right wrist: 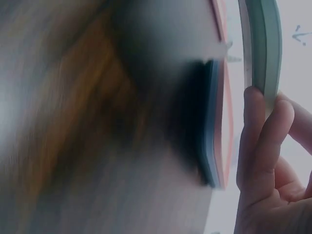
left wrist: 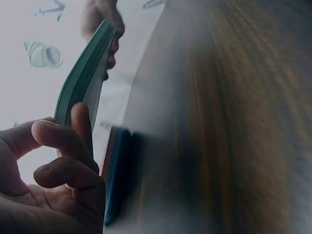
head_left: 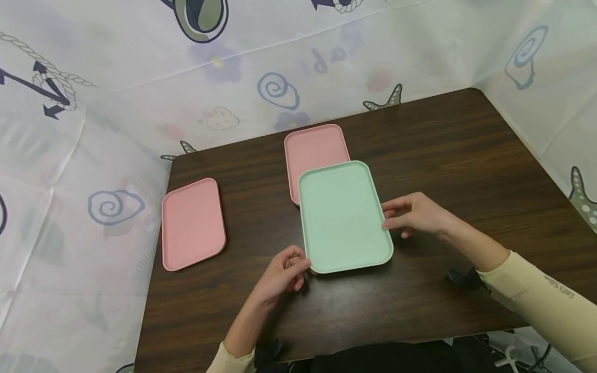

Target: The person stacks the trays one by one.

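Both hands hold a mint-green rectangular tray [head_left: 345, 217] raised over the table. My left hand [head_left: 282, 274] pinches its near left corner, thumb on the rim and fingers underneath. At the right side, my right hand [head_left: 415, 213] pinches the edge between thumb and fingers. Behind the green tray lies a pink tray [head_left: 314, 147], its near right part hidden by the green one. The right wrist view shows a bluish layer [right wrist: 209, 126] directly beneath a pink rim. The gap between the raised green tray [right wrist: 265, 44] and the table shows there too.
Another pink tray [head_left: 193, 225] lies near the left edge of the dark wood-grain table [head_left: 448, 150]. A printed white cloth [head_left: 154, 67] hangs along the back and sides. The person's dark-clothed lap [head_left: 401, 357] is at the near edge.
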Motion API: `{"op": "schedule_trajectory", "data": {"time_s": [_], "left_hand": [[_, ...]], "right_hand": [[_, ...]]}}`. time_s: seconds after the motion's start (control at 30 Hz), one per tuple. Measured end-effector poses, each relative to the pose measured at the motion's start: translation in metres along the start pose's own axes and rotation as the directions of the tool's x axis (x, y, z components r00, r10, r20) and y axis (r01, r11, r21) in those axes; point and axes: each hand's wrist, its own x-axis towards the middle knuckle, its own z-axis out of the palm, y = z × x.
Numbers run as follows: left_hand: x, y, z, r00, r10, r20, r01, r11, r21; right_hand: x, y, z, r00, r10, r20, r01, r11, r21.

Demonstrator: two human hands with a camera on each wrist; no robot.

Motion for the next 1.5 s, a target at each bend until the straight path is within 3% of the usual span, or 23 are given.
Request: {"op": "schedule_trajectory", "data": {"time_s": [0.2, 0.4, 0.7, 1.0, 1.3, 1.5], "left_hand": [[-0.024, -0.008, -0.006, 0.997, -0.007, -0.081, 0.008, 1.000, 0.011], [-0.027, -0.017, -0.005, 0.989, -0.033, -0.146, 0.040, 0.998, 0.043], [-0.020, -0.023, 0.000, 0.981, -0.013, -0.194, 0.031, 0.995, 0.090], [-0.010, -0.018, 0.006, 0.959, 0.040, -0.280, -0.005, 0.992, 0.126], [-0.003, 0.006, 0.014, 0.952, 0.093, -0.290, -0.037, 0.981, 0.191], [0.011, -0.007, 0.005, 0.941, 0.133, -0.312, -0.078, 0.980, 0.184]], "right_hand": [[0.005, 0.007, 0.026, 1.000, 0.004, 0.005, -0.004, 0.998, 0.056], [0.008, 0.012, 0.037, 1.000, -0.007, 0.003, 0.007, 0.996, 0.085], [0.012, 0.018, 0.038, 1.000, -0.004, -0.016, 0.005, 0.995, 0.101], [0.020, 0.022, 0.037, 1.000, -0.008, -0.023, 0.010, 0.996, 0.090], [0.030, 0.022, 0.036, 0.995, -0.008, -0.094, 0.015, 0.997, 0.070], [0.034, 0.020, 0.038, 0.988, -0.020, -0.151, 0.034, 0.995, 0.093]]}}
